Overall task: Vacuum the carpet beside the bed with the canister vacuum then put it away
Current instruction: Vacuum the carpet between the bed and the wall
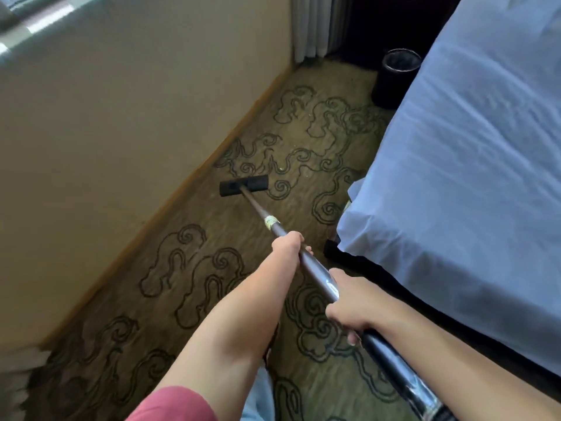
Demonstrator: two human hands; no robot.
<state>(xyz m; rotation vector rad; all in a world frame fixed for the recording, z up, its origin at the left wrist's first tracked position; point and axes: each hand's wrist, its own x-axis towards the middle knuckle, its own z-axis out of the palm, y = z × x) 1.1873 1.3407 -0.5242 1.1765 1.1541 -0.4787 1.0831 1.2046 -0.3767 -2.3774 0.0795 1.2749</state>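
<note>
Resting flat on the patterned carpet (pixel 188 299), the black floor nozzle (pixel 244 185) lay near the wall (pixel 121 132). Both the left hand (pixel 288 246) and right hand (pixel 349 305) were wrapped around the metal wand (pixel 315 275); the bed (pixel 470 177) stood at three o'clock.
</note>
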